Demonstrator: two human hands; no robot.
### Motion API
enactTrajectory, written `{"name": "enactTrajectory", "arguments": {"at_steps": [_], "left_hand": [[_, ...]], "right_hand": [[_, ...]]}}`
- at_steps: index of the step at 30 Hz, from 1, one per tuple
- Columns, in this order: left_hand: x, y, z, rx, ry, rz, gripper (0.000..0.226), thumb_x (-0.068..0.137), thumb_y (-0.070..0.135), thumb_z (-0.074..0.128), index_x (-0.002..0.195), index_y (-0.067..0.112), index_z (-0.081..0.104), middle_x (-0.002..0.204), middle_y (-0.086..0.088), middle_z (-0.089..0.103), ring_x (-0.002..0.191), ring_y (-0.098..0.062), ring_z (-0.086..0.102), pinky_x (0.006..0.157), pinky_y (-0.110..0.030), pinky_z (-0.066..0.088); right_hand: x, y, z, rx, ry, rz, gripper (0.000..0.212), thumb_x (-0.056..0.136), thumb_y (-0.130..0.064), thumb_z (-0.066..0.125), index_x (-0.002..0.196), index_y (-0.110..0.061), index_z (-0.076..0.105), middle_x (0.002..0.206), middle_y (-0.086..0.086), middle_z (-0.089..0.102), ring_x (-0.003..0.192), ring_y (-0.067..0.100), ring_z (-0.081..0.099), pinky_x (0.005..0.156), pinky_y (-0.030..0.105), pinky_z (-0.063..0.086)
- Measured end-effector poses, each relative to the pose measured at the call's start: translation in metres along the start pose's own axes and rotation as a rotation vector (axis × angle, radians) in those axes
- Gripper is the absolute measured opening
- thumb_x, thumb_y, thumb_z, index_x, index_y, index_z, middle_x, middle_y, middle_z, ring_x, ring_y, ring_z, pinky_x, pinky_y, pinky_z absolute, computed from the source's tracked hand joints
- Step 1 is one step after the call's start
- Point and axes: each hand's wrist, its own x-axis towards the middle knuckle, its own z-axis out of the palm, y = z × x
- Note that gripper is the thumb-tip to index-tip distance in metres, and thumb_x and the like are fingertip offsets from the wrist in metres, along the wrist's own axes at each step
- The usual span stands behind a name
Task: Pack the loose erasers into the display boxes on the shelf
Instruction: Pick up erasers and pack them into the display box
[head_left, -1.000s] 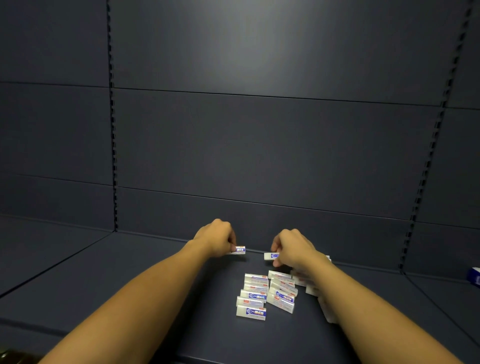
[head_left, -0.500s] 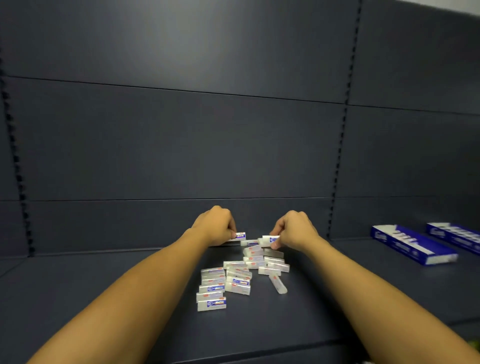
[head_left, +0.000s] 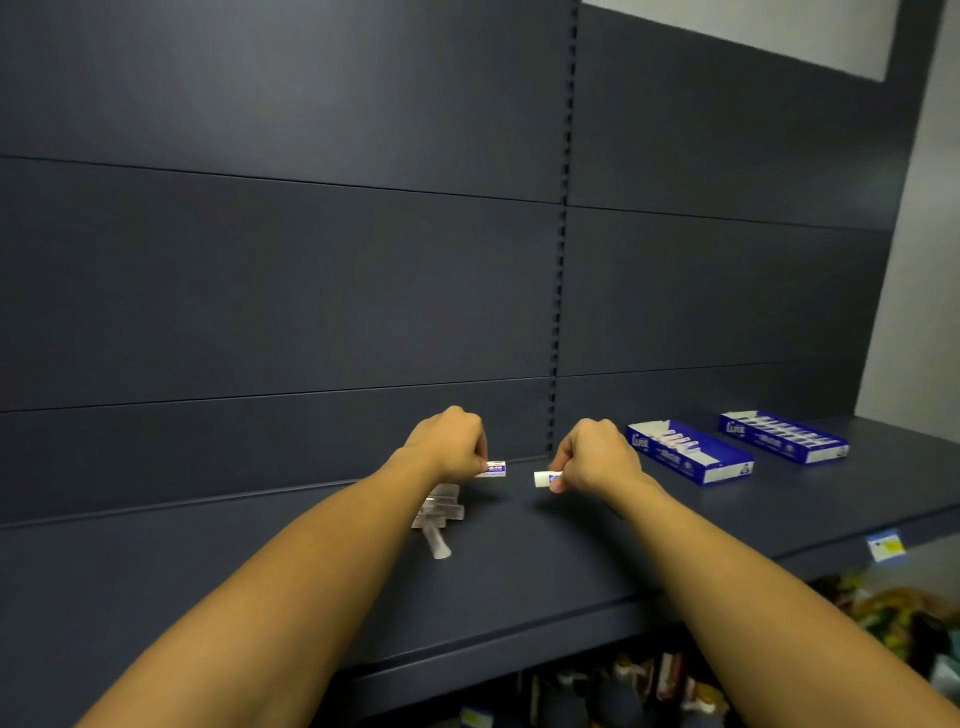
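Note:
My left hand pinches a small white eraser with a blue label above the dark shelf. My right hand pinches another white eraser a little to the right. A pile of loose erasers lies on the shelf below my left wrist, partly hidden by my forearm. Two blue display boxes lie flat at the right: the nearer box holds a few erasers, the farther box looks filled with rows of them.
The shelf's dark back panel rises just behind my hands. A price tag hangs on the shelf's front edge at right. Colourful goods fill the shelf below.
The view has swung right, so both display boxes now show fully. Both hands have lifted off the pile and moved right, each still pinching its eraser.

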Motion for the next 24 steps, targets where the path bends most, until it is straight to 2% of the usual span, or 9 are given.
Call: {"name": "enactTrajectory", "arguments": {"at_steps": [3, 6, 11, 14, 21, 24], "left_hand": [[0.009, 0.038, 0.005, 0.007, -0.001, -0.005, 0.017, 0.087, 0.018, 0.067, 0.1, 0.018, 0.079, 0.103, 0.0, 0.074, 0.084, -0.02, 0.065, 0.071, -0.032, 0.051], [0.018, 0.074, 0.01, 0.015, 0.007, -0.021, 0.017, 0.087, 0.019, 0.068, 0.1, 0.019, 0.079, 0.103, -0.001, 0.073, 0.088, -0.023, 0.067, 0.075, -0.034, 0.055], [0.031, 0.132, 0.021, 0.027, 0.018, -0.039, 0.016, 0.085, 0.018, 0.068, 0.096, 0.019, 0.08, 0.1, -0.001, 0.073, 0.088, -0.025, 0.068, 0.075, -0.035, 0.058], [0.037, 0.16, 0.03, 0.037, 0.004, -0.047, 0.017, 0.086, 0.019, 0.067, 0.097, 0.019, 0.08, 0.1, -0.001, 0.071, 0.087, -0.025, 0.068, 0.072, -0.034, 0.056], [0.061, 0.205, 0.05, 0.035, -0.022, -0.048, 0.016, 0.087, 0.019, 0.068, 0.099, 0.019, 0.08, 0.102, -0.002, 0.071, 0.088, -0.025, 0.068, 0.077, -0.038, 0.059], [0.076, 0.218, 0.056, 0.042, -0.015, -0.045, 0.016, 0.087, 0.019, 0.068, 0.098, 0.019, 0.079, 0.099, -0.001, 0.072, 0.086, -0.024, 0.068, 0.073, -0.035, 0.057]], "right_hand": [[-0.004, 0.035, -0.02, -0.029, 0.009, -0.003, 0.013, 0.07, -0.022, 0.09, 0.078, -0.023, 0.08, 0.081, -0.005, 0.073, 0.081, 0.016, 0.067, 0.072, 0.033, 0.056], [-0.008, 0.071, -0.041, -0.055, 0.002, 0.006, 0.016, 0.071, -0.023, 0.089, 0.069, -0.027, 0.074, 0.081, -0.006, 0.072, 0.082, 0.016, 0.066, 0.075, 0.035, 0.058], [-0.015, 0.131, -0.067, -0.058, 0.012, 0.026, 0.014, 0.073, -0.022, 0.087, 0.085, -0.026, 0.081, 0.089, -0.005, 0.073, 0.088, 0.017, 0.065, 0.074, 0.033, 0.056], [-0.019, 0.163, -0.074, -0.055, -0.005, 0.037, 0.016, 0.071, -0.022, 0.089, 0.084, -0.027, 0.081, 0.091, -0.006, 0.073, 0.09, 0.016, 0.065, 0.073, 0.033, 0.055], [-0.012, 0.216, -0.089, -0.008, -0.007, 0.062, 0.016, 0.071, -0.025, 0.089, 0.084, -0.026, 0.081, 0.089, -0.006, 0.068, 0.086, 0.017, 0.062, 0.07, 0.03, 0.049], [-0.001, 0.234, -0.094, -0.008, 0.011, 0.065, 0.017, 0.069, -0.029, 0.09, 0.081, -0.025, 0.079, 0.094, -0.004, 0.069, 0.091, 0.02, 0.063, 0.073, 0.033, 0.052]]}}
